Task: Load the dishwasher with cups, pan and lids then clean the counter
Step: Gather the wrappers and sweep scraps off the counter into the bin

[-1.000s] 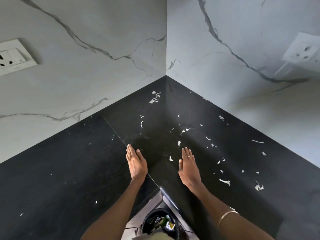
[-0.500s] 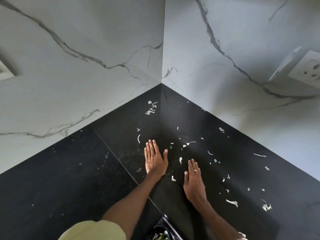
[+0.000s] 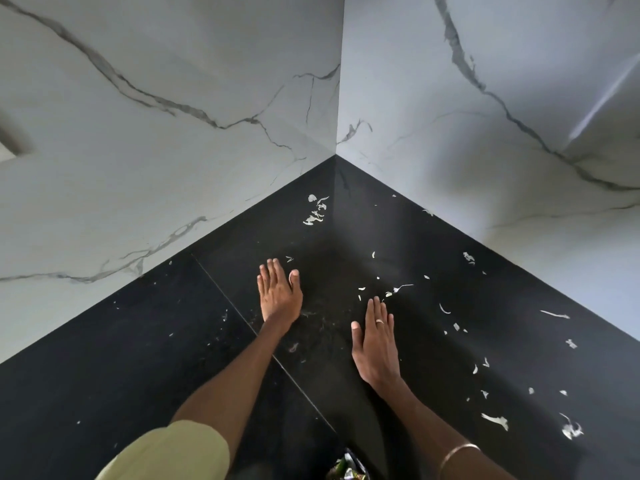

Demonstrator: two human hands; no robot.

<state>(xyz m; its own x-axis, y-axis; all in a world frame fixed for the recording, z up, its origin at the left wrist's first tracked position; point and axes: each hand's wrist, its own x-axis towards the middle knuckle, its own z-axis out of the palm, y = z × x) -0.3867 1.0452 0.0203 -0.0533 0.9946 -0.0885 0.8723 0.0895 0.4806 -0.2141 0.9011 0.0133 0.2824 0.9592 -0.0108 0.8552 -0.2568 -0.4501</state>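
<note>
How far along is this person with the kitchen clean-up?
No cups, pan or lids sit on the black counter, so loading may be done; the dishwasher is out of view. In hand: the left hand and right hand lie flat, seemingly sweeping. Left: white scraps on the right and a cluster in the corner.

Home kitchen: black stone counter (image 3: 104,375) corner, marble-look backsplash (image 3: 173,150), food scraps (image 3: 315,211).

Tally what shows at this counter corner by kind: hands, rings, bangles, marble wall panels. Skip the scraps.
Hands: 2, the left hand and the right hand, both flat on the black counter
Rings: 1
Bangles: 1
Marble wall panels: 2
Total: 6
</note>
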